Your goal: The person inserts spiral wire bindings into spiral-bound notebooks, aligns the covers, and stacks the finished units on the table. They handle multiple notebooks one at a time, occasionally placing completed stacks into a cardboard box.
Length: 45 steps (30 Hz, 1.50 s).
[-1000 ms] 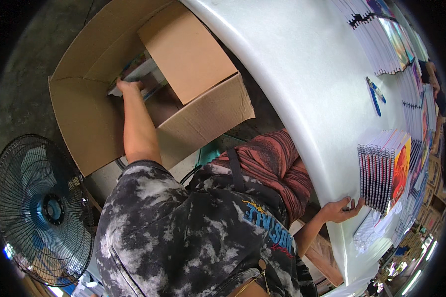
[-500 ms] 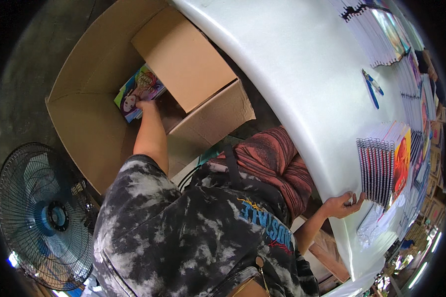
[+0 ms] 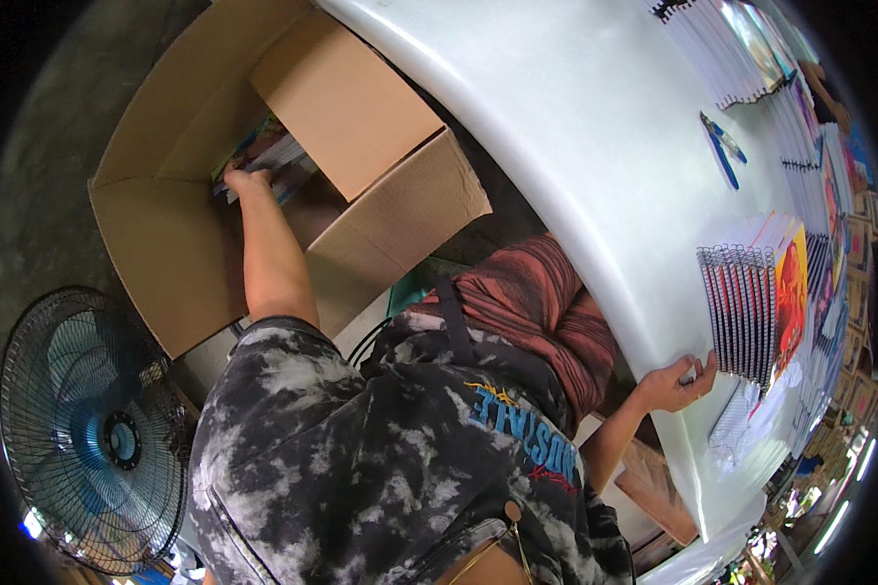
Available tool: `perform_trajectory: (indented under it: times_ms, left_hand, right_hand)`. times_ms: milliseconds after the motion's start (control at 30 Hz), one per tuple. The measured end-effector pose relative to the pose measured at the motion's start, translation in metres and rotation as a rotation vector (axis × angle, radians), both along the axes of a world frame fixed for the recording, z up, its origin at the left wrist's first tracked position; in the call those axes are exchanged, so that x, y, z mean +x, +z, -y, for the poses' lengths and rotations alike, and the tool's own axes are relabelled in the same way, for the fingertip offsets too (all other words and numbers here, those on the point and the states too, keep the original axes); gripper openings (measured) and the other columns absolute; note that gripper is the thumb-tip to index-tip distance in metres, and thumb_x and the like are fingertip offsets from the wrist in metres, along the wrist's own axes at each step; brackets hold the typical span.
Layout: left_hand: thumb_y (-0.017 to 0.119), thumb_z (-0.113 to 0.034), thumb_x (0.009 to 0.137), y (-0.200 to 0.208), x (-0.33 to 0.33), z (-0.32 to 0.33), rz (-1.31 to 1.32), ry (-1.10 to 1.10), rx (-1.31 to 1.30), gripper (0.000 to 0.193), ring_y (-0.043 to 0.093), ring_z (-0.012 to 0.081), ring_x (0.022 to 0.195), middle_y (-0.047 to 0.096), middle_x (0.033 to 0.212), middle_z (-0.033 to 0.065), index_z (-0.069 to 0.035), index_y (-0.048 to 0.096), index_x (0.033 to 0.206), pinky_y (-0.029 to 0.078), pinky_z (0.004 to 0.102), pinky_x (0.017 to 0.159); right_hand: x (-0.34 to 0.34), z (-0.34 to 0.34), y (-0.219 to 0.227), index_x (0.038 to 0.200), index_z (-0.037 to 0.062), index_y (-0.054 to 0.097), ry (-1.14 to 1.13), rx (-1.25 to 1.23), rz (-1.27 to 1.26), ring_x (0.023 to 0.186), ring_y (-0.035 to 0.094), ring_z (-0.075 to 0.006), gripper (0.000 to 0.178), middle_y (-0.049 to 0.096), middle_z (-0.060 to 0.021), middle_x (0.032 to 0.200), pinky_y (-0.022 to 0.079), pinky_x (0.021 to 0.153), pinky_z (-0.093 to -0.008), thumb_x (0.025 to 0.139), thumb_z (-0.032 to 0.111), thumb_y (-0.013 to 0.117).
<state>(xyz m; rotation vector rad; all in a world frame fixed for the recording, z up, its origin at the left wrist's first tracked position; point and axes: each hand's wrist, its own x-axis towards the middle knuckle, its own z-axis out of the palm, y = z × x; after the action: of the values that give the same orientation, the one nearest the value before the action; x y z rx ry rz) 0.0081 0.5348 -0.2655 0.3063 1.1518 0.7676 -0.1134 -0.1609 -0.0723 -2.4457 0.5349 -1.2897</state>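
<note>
My left hand (image 3: 249,177) is down inside a cardboard box (image 3: 161,258) at the upper left. Its fingers are closed on a stack of notebooks (image 3: 291,164) with colourful covers, partly in shadow and partly hidden by a box flap (image 3: 346,102). At the white table's near edge is my right hand (image 3: 675,383), open with loosely curled fingers and nothing visible in them. Its fingertips are beside the lower end of a pile of spiral-bound notebooks (image 3: 737,312) with an orange-red cover; whether they touch it I cannot tell.
Blue-handled pliers (image 3: 722,148) lie on the white table (image 3: 566,127). More stacks of spiral-bound notebooks (image 3: 727,58) line its far right side. A black stand fan (image 3: 93,429) is at the lower left. Wooden planks (image 3: 658,487) show under the table.
My left hand has shifted left and upward in the box, and the notebooks there are now tilted, showing page edges. My right hand has barely moved; the view has shifted slightly.
</note>
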Motion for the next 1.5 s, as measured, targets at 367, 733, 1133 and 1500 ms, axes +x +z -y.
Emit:
perform_trajectory:
  times_ms: [367, 733, 1133, 1500]
  left_hand:
    - [0.048, -0.033, 0.077, 0.023, 0.004, 0.031, -0.032, -0.121, 0.174, 0.053, 0.016, 0.0328, 0.133, 0.03, 0.141, 0.0134, -0.008, 0.046, 0.124, 0.0, 0.0555, 0.105]
    - [0.05, -0.033, 0.078, -0.021, -0.004, 0.012, -0.034, -0.138, -0.075, 0.045, 0.029, 0.0318, 0.128, 0.043, 0.133, 0.0097, -0.01, 0.054, 0.117, 0.006, 0.0593, 0.104]
    - [0.053, -0.035, 0.083, -0.052, 0.001, -0.009, -0.151, -0.196, -0.088, 0.053, 0.035, 0.0382, 0.123, 0.037, 0.136, 0.015, -0.006, 0.044, 0.126, 0.022, 0.0609, 0.101]
    - [0.047, -0.029, 0.089, -0.068, 0.037, 0.069, -0.002, -0.413, 0.012, 0.033, 0.047, 0.0325, 0.112, 0.053, 0.122, 0.0113, -0.007, 0.056, 0.112, 0.034, 0.0572, 0.092]
  right_hand:
    - [-0.004, 0.003, -0.002, 0.099, -0.0067, 0.06, -0.019, -0.056, -0.058, 0.095, 0.055, -0.0271, 0.026, 0.056, -0.0177, 0.108, 0.045, 0.078, -0.0355, 0.083, 0.012, 0.052]
    - [-0.004, 0.002, -0.002, 0.094, -0.0053, 0.063, -0.034, -0.065, -0.065, 0.099, 0.054, -0.027, 0.028, 0.057, -0.0164, 0.108, 0.045, 0.078, -0.0352, 0.085, 0.018, 0.05]
    - [-0.001, 0.003, 0.002, 0.093, -0.0017, 0.065, -0.052, -0.098, -0.105, 0.095, 0.056, -0.026, 0.028, 0.058, -0.0139, 0.108, 0.045, 0.076, -0.0353, 0.085, 0.021, 0.05]
    - [-0.008, -0.001, 0.0, 0.093, -0.0006, 0.066, -0.11, -0.077, -0.095, 0.094, 0.057, -0.0257, 0.025, 0.058, -0.0124, 0.109, 0.046, 0.075, -0.0343, 0.083, 0.017, 0.051]
